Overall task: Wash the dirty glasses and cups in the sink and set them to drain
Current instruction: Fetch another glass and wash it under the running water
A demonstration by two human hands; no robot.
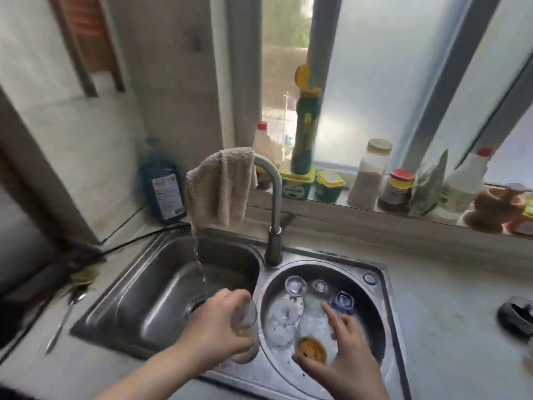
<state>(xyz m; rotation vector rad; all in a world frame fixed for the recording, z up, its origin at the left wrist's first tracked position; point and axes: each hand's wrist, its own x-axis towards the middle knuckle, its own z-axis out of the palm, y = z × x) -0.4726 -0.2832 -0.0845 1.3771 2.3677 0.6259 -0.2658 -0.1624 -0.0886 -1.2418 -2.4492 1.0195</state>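
Fingers of left hand (215,327) curled round clear glass (245,333), held over divider between rectangular sink basin (138,298) and round basin (372,319). Right hand (343,353) fingers spread, hovering over upturned glasses, holding nothing. Keep glass under tap stream (199,264), rotate while rinsing. Wine glass (294,287), blue cup (343,301), possibly sauce-smeared cup (313,346): blurred.

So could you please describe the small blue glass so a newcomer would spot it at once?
Start at the round basin to the right of the tap. Among the glasses inside, the blue glass stands at the far right, just beyond the right hand; its neighbours are clear.
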